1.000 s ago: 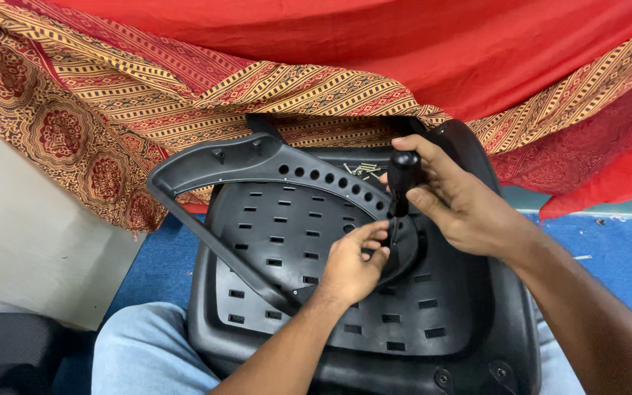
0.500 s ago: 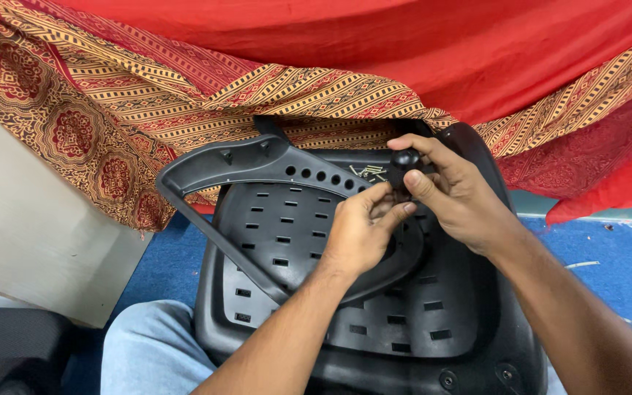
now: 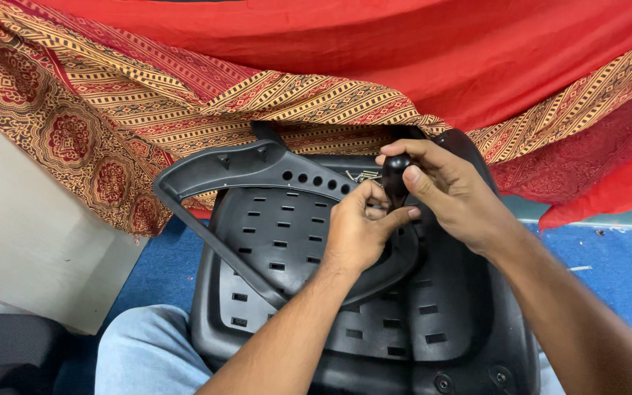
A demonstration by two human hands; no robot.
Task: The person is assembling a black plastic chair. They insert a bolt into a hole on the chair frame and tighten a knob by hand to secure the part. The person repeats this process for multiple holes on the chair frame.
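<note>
A black perforated plastic chair seat (image 3: 287, 241) lies across my lap. A grey curved armrest frame (image 3: 221, 167) with a row of holes rests on top of it. My right hand (image 3: 444, 194) grips a black screwdriver handle (image 3: 395, 174), held upright over the far end of the frame. My left hand (image 3: 356, 230) sits just below it, fingertips pinched at the tool's shaft; whatever it pinches is hidden. Several small screws (image 3: 362, 175) lie on the seat beside the handle.
A red cloth (image 3: 404, 58) and a patterned maroon and yellow fabric (image 3: 74, 124) hang behind the seat. A pale board (image 3: 23, 249) stands at the left. Blue floor (image 3: 608, 271) shows at the right. My jeans-clad knee (image 3: 140, 358) is under the seat.
My left hand has risen from the middle of the seat to the screwdriver shaft under my right hand. The right hand has stayed on the handle.
</note>
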